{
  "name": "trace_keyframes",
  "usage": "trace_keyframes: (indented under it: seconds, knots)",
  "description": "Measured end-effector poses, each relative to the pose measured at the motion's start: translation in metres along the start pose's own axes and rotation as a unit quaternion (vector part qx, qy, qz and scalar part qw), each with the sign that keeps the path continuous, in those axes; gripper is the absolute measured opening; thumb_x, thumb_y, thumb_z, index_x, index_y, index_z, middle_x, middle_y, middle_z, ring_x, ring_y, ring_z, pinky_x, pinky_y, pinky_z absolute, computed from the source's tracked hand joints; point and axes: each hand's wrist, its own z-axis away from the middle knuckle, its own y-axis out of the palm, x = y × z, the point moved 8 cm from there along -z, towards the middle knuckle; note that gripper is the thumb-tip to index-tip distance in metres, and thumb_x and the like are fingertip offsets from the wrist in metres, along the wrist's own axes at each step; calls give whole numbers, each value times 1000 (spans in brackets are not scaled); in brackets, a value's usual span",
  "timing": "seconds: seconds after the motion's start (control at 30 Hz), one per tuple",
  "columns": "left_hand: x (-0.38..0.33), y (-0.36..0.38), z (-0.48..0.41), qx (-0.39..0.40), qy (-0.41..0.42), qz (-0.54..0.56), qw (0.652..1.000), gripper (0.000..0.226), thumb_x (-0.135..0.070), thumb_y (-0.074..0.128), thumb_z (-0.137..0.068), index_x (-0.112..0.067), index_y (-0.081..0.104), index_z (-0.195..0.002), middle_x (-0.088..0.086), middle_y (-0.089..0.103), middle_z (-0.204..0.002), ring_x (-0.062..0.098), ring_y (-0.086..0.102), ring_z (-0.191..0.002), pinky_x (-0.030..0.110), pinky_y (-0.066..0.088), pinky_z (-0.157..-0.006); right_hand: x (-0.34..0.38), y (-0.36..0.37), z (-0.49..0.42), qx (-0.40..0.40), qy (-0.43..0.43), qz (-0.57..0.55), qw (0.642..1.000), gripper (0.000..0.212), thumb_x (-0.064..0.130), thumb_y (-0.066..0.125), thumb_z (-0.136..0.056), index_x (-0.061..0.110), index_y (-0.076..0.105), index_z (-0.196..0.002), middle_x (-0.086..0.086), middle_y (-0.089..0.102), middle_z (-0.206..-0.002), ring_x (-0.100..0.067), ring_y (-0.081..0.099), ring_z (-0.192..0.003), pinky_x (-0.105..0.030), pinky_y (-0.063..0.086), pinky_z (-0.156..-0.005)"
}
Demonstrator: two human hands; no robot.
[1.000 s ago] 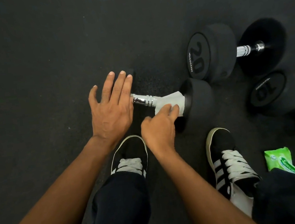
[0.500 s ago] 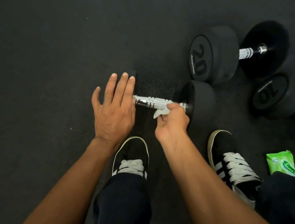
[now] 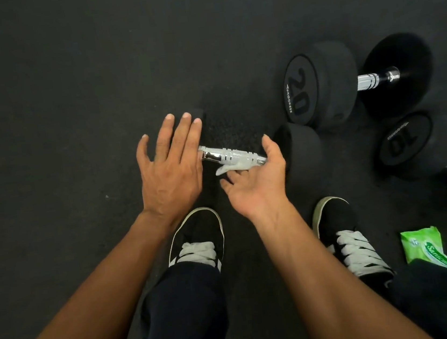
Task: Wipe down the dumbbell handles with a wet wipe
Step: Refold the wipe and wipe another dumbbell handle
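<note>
Left hand (image 3: 169, 173) flat on the dumbbell (image 3: 302, 154), right hand (image 3: 258, 184) curled round the wet wipe (image 3: 233, 167) under its handle (image 3: 226, 155); with so loose a hold, it might slip.

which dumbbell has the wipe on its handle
The nearest black rubber dumbbell: the white wet wipe sits against its chrome handle. The dumbbell marked 20 and the dumbbell marked 10 show bare handles.

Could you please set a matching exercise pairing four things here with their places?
1. white wet wipe
2. green plastic wipes packet
3. black rubber dumbbell marked 20
4. left hand

A. beside the right shoe
B. farthest back
C. flat over the near dumbbell's left end
D. pressed to the chrome handle by the right hand

Pairs: 1-D, 2-A, 3-B, 4-C
</note>
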Motion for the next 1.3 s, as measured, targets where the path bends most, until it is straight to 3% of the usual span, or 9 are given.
trace_keyframes:
  seconds: [0.23, 0.4, 0.53, 0.73, 0.97, 1.1, 1.3]
  knots:
    - [0, 3, 0, 4, 6, -1, 1000, 50, -32, 30, -108, -18, 32, -156, 3, 33, -162, 22, 25, -152, 59, 27, -113, 3, -17, 7, -6, -31, -119, 992, 87, 53, 60, -81, 2, 36, -147, -20, 39, -152, -31, 31, -145, -47, 14, -121]
    - [0, 0, 0, 1, 5, 11, 1000, 50, -30, 33, -107, -18, 32, -156, 3, 34, -162, 23, 24, -152, 60, 27, -112, 14, -18, -7, -74, -99, -134, 983, 65, 49, 60, -83, 15, 52, -137, -10, 56, -138, -27, 51, -128, -44, 26, -118]
    - [0, 0, -3, 5, 0, 9, 1000, 51, -29, 36, -106, -17, 33, -155, 3, 34, -162, 23, 25, -152, 60, 28, -113, 2, -24, -4, -39, -104, -92, 990, 60, 47, 60, -85, 12, 56, -134, -6, 59, -134, -22, 49, -130, -43, 23, -120]
    - [0, -1, 0, -9, 5, -2, 1000, 51, -29, 37, -106, -17, 34, -155, 2, 35, -162, 22, 27, -152, 59, 28, -111, 5, -21, -12, -51, -100, -88, 990, 65, 48, 62, -83, 17, 51, -139, -9, 58, -135, -26, 52, -128, -44, 25, -119]
    - [-2, -3, -1, 1, 1, 1, 1000, 49, -29, 36, -107, -16, 37, -154, 3, 37, -161, 23, 28, -151, 60, 28, -111, -21, -10, -17, 12, -15, -124, 992, 77, 54, 63, -80, -2, 53, -132, -22, 58, -131, -35, 53, -125, -44, 33, -115]
    - [0, -2, -2, 10, 5, 6, 1000, 49, -31, 31, -108, -16, 36, -154, 3, 38, -160, 24, 29, -151, 61, 28, -111, -26, 3, -29, -4, -12, -141, 990, 70, 55, 61, -81, 1, 61, -125, -22, 65, -122, -36, 62, -115, -45, 44, -107]
    - [-3, -5, -2, -5, 6, 3, 1000, 48, -29, 34, -107, -15, 39, -153, 4, 40, -159, 24, 31, -150, 60, 30, -110, -38, -5, -26, 1, 1, -170, 985, 76, 56, 66, -76, -6, 60, -119, -24, 65, -121, -37, 63, -112, -45, 46, -105]
